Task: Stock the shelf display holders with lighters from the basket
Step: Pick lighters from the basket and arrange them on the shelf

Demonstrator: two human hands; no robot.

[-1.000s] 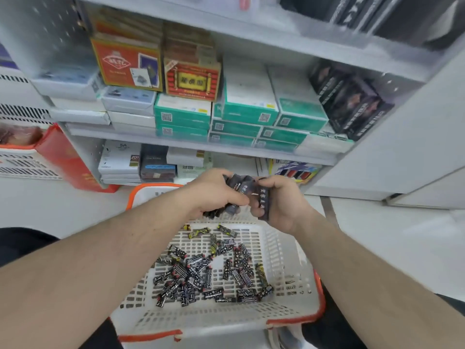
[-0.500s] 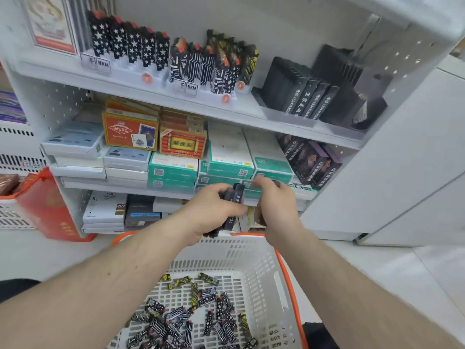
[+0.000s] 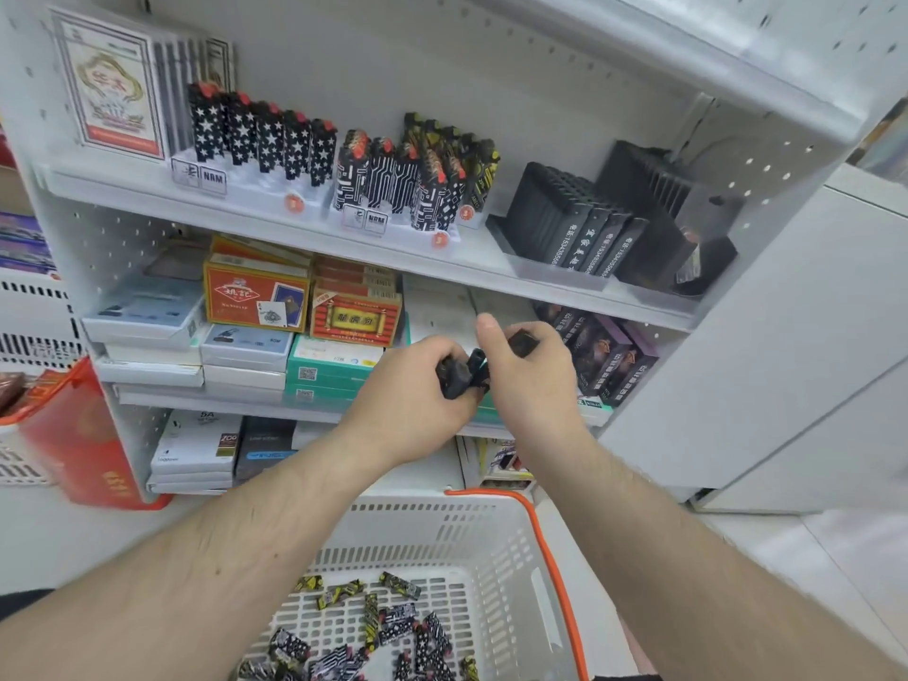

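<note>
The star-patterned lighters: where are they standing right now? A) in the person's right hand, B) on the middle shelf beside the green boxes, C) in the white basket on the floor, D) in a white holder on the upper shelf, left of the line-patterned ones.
D: the star-patterned lighters stand upright in a white holder on the upper shelf, left of the line-patterned lighters.

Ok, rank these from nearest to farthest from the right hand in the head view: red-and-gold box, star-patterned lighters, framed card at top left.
From the right hand:
1. Red-and-gold box, middle shelf, just left.
2. Star-patterned lighters, top shelf, upper left.
3. Framed card, far top-left corner.
</note>
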